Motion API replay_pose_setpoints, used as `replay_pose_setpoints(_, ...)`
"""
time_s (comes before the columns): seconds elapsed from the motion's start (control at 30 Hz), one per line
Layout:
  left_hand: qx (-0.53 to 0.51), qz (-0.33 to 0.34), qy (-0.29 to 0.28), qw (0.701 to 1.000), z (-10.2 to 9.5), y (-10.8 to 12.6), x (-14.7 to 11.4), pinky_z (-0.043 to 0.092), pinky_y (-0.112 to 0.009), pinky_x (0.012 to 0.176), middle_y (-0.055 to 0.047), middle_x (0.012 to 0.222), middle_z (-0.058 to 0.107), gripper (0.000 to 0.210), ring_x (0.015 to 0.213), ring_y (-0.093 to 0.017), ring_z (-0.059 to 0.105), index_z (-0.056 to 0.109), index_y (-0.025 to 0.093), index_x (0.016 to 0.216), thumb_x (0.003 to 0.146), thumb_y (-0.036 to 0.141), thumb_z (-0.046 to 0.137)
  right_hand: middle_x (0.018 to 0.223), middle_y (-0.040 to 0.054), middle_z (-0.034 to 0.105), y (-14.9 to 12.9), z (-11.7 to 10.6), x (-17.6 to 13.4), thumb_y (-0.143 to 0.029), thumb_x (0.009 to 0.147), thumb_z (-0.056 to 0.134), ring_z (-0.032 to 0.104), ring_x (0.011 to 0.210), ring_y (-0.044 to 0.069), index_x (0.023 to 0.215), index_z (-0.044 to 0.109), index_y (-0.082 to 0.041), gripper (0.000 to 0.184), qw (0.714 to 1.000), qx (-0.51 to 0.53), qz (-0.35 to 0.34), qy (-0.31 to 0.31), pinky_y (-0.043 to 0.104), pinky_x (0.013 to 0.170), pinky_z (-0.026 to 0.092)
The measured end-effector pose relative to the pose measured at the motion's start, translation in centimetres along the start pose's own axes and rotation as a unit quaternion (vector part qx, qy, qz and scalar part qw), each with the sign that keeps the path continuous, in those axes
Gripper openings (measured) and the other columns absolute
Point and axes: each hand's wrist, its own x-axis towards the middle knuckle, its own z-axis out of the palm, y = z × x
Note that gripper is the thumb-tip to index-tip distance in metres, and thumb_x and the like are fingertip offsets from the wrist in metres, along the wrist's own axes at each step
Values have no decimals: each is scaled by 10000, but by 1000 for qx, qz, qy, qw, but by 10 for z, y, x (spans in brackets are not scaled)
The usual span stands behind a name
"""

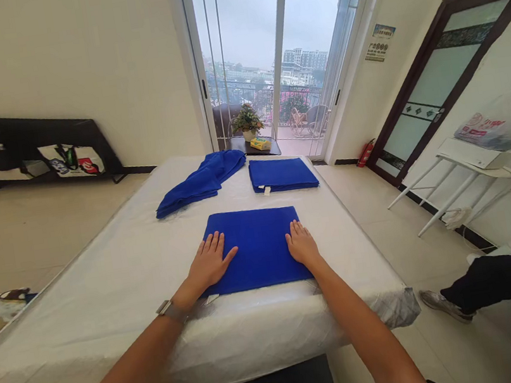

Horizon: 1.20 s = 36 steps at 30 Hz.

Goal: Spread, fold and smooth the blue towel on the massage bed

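A blue cloth [259, 248], folded into a flat rectangle, lies near the front edge of a plastic-covered mattress [121, 288]. My left hand [210, 259] rests flat on its left side, fingers stretched and thumb apart. On the right side of the cloth lies my right hand [302, 243], also flat with fingers extended. A small white tag pokes out at the cloth's near left corner. Farther back sits a stack of folded blue cloth [281, 173] with a white tag at its front. Left of that stack is a loose, crumpled pile of blue cloth [201, 183].
A small table with a potted plant [248, 122] and a yellow box [260, 144] stands beyond the mattress. To the right, a white chair [466, 157] carries a plastic bag [489, 131]. Another person's leg [494, 280] extends in at the lower right.
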Motion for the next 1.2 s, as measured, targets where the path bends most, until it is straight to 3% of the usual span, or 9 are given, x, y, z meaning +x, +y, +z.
replay_pose_setpoints(0.23,4,3,-1,1000,-2,5,1,160,-477,1244,-170,1639,254,958,1533,-311,188,265,40,1561,926,736,88,1645,144,215,-2,-11,-26,-382,1054,199,150,1534,237,1577,258,-39,628,999,-24,-28,15,423,1242,108)
replay_pose_setpoints(0.4,6,7,15,1000,4,1,2,186,-483,1237,-161,1632,274,935,1526,-306,216,280,61,1561,930,731,115,1649,146,187,1,-8,-55,-450,1053,194,153,1534,242,1582,234,-33,675,1000,1,-25,-10,418,1242,133)
replay_pose_setpoints(0.6,-1,7,13,1000,2,-2,5,206,-511,1225,-177,1626,281,909,1524,-313,220,291,60,1557,940,709,135,1658,122,158,-2,-10,-62,-455,1054,150,123,1539,214,1591,204,-47,676,1000,16,-7,-23,399,1249,110)
replay_pose_setpoints(0.7,-17,36,13,999,0,26,11,208,-500,1224,-178,1623,289,889,1524,-306,222,308,68,1553,949,700,144,1657,119,156,-3,-10,-62,-454,1052,151,125,1539,214,1593,207,-57,673,999,23,-6,-23,403,1249,113)
replay_pose_setpoints(0.9,-71,227,2,971,14,153,29,173,-417,1241,-133,1622,309,762,1522,-242,242,307,144,1567,995,620,145,1657,129,163,0,-8,-63,-350,1034,234,133,1538,231,1591,223,-57,629,1000,10,-23,-13,411,1246,122)
replay_pose_setpoints(0.97,-75,280,-9,957,21,181,34,183,-423,1237,-133,1621,312,703,1524,-240,236,328,157,1560,1019,554,120,1666,102,131,2,-7,-64,-319,1018,297,112,1541,233,1599,218,-94,628,999,2,-43,-16,407,1248,108)
replay_pose_setpoints(1.07,-65,305,-29,950,27,190,38,181,-446,1234,-135,1628,294,664,1530,-254,210,369,163,1541,1035,490,91,1670,90,114,3,-7,-64,-294,1011,308,95,1543,228,1604,196,-104,633,999,2,-47,-17,402,1249,112)
replay_pose_setpoints(1.2,-57,236,-23,970,24,154,30,142,-430,1250,-147,1630,279,772,1534,-246,196,290,101,1565,1006,605,116,1653,129,183,0,-8,-63,-319,1034,210,141,1536,225,1586,227,-40,618,1000,17,-18,-10,395,1246,132)
